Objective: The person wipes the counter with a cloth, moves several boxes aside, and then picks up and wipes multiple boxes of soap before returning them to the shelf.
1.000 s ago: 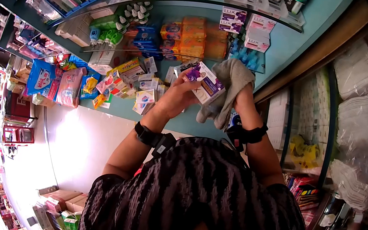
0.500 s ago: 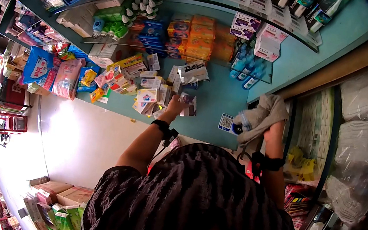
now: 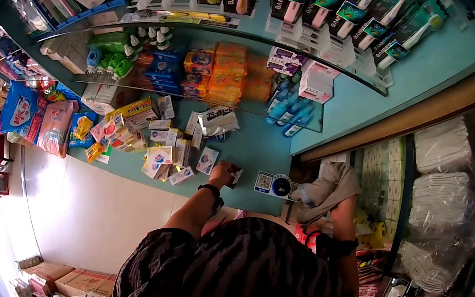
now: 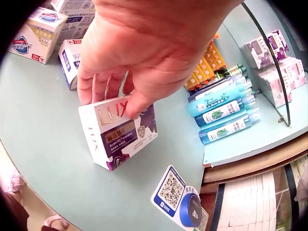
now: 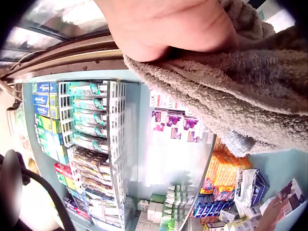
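On the counter, a white and purple LUX soap box stands at the tips of my left hand. The thumb lies on its printed face and the fingers reach behind its top edge. Seen from the head, that left hand is close to the counter's front edge, right of several Safeguard boxes. Off the counter's right end, my right hand holds a bunched grey towel. In the right wrist view the towel hides most of the fingers.
A QR code card with a round blue object lies right of the left hand. Behind are a white packet, blue bottles, orange packs and a glass shelf edge. Bagged white goods fill the right side.
The LUX box has gone from being held up beside the towel down to the counter, in my left hand. My right hand has moved away to the right with the towel.
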`<state>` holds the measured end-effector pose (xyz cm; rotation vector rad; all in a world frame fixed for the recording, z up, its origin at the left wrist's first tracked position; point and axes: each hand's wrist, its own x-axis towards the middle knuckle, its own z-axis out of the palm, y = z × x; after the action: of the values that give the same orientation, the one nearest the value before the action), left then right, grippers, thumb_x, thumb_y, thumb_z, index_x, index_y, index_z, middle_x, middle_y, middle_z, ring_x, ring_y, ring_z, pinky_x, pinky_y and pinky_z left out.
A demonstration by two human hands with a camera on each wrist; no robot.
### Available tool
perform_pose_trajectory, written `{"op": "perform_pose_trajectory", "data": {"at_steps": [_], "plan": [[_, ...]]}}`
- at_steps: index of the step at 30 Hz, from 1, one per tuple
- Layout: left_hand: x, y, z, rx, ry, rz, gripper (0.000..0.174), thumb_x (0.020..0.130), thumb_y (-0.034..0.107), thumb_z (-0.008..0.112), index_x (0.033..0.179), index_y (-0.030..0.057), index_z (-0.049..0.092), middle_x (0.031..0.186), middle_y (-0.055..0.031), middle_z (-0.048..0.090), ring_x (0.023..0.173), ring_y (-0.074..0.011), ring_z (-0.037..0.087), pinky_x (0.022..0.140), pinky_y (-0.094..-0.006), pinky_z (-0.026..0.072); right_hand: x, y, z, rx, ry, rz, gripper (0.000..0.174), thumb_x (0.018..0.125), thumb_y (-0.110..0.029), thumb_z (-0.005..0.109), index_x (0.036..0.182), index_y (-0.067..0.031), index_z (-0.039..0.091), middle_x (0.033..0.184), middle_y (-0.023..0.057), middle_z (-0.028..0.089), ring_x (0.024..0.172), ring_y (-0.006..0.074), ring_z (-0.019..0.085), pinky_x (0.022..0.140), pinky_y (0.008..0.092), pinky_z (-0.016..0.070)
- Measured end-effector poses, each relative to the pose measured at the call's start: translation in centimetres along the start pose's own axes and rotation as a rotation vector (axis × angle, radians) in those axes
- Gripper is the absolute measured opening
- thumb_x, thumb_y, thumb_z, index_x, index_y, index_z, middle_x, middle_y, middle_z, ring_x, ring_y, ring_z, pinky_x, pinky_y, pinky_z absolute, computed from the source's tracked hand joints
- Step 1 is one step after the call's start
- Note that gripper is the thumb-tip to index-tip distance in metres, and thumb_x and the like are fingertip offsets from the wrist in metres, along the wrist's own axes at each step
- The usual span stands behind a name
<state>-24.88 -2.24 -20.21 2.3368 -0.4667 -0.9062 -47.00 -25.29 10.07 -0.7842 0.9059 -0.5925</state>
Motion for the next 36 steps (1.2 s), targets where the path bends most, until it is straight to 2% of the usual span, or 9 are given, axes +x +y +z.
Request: {"op": "perform_pose_trajectory", "data": {"at_steps": [6, 12, 16, 19, 22, 24, 26, 29, 36], "plan": [[-0.8, 1.9, -2.3, 0.023, 0.1, 0.099, 0.036, 0.079, 0.021, 0.059, 0.11, 0.0049, 0.051, 0.099, -0.0229, 0.061, 0.097, -0.0387, 0.058, 0.084, -0.0465, 0.0461, 1.6, 0.7, 0.3, -0.006, -0.157, -0.027, 0.045, 0.092, -0.035, 0.054, 0.126, -0.0069, 0.046, 0.118, 0.0071, 0.052, 0.105, 0.0201, 0.053, 0.088, 0.0377, 0.0468], [-3.5, 12.3, -11.1, -0.305, 0.275, 0.54, 0.032, 0.08, 0.011, 0.06, 0.111, 0.0056, 0.052, 0.094, -0.0179, 0.063, 0.088, -0.0337, 0.062, 0.071, -0.0388, 0.0499, 3.6, 1.6, 1.7, 0.106, -0.284, 0.03, 0.044, 0.093, -0.034, 0.051, 0.128, -0.0085, 0.044, 0.123, 0.0051, 0.05, 0.11, 0.0192, 0.05, 0.094, 0.0369, 0.0423], [-1.4, 21.9, -17.6, -0.419, 0.464, 0.786, 0.023, 0.085, 0.011, 0.058, 0.107, 0.0023, 0.055, 0.083, -0.0103, 0.062, 0.071, -0.0174, 0.06, 0.064, -0.029, 0.0485, 4.3, 1.9, 2.8, 0.185, -0.237, 0.175, 0.043, 0.093, -0.037, 0.051, 0.125, -0.0096, 0.047, 0.12, 0.0036, 0.053, 0.107, 0.0191, 0.052, 0.091, 0.0367, 0.0428], [2.8, 27.6, -21.2, -0.352, 0.525, 0.839, 0.026, 0.084, 0.011, 0.059, 0.108, 0.0031, 0.055, 0.086, -0.0105, 0.063, 0.072, -0.0201, 0.06, 0.066, -0.0307, 0.0488, 2.9, 1.3, 3.1, 0.171, -0.304, 0.089, 0.029, 0.088, -0.036, 0.059, 0.1, -0.009, 0.057, 0.087, -0.0001, 0.056, 0.078, 0.0155, 0.053, 0.071, 0.0342, 0.0468], [7.0, 33.2, -23.1, -0.502, 0.64, 1.088, 0.035, 0.083, 0.012, 0.06, 0.115, 0.0049, 0.049, 0.098, -0.0102, 0.062, 0.082, -0.0226, 0.061, 0.077, -0.0339, 0.0486, 1.4, -2.0, 4.1, -0.028, -0.635, 0.152, 0.032, 0.076, -0.014, 0.071, 0.07, -0.0128, 0.039, 0.062, -0.0064, 0.028, 0.057, 0.0068, 0.027, 0.05, 0.0272, 0.0304], [10.3, 35.2, -24.1, -0.335, 0.716, 1.079, 0.035, 0.083, 0.012, 0.061, 0.115, 0.0048, 0.049, 0.098, -0.0101, 0.062, 0.082, -0.0225, 0.061, 0.077, -0.0338, 0.0486, 2.6, -4.0, 4.5, -0.291, -0.985, -0.203, 0.025, 0.08, -0.012, 0.065, 0.073, -0.0109, 0.042, 0.064, -0.0057, 0.032, 0.06, 0.0052, 0.03, 0.053, 0.0263, 0.0303], [12.0, 36.5, -24.9, -0.042, 0.731, 0.93, 0.035, 0.083, 0.012, 0.061, 0.115, 0.0047, 0.049, 0.098, -0.0101, 0.062, 0.082, -0.0224, 0.061, 0.077, -0.0336, 0.0486, -1.7, -3.6, 4.7, 0.05, -0.413, 0.024, 0.018, 0.087, -0.021, 0.059, 0.083, -0.0084, 0.048, 0.071, -0.0029, 0.041, 0.064, 0.0068, 0.037, 0.06, 0.0248, 0.0361], [13.5, 37.3, -25.8, 0.111, 0.735, 0.836, 0.035, 0.083, 0.012, 0.061, 0.115, 0.0047, 0.048, 0.097, -0.0101, 0.061, 0.082, -0.0223, 0.061, 0.077, -0.0334, 0.0487, -0.1, 1.1, -2.2, 0.171, -0.258, 0.039, 0.033, 0.094, -0.034, 0.048, 0.115, -0.0085, 0.051, 0.104, 0.0032, 0.056, 0.095, 0.0162, 0.055, 0.082, 0.0317, 0.045], [14.7, 38.5, -26.4, 0.198, 0.732, 0.784, 0.035, 0.083, 0.012, 0.062, 0.114, 0.0044, 0.048, 0.097, -0.01, 0.061, 0.082, -0.0219, 0.06, 0.076, -0.033, 0.0489, 0.3, 1.5, -5.7, 0.28, -0.176, 0.224, 0.04, 0.095, -0.04, 0.044, 0.122, -0.0109, 0.048, 0.114, 0.0044, 0.055, 0.102, 0.0209, 0.055, 0.088, 0.0384, 0.0451]]}}
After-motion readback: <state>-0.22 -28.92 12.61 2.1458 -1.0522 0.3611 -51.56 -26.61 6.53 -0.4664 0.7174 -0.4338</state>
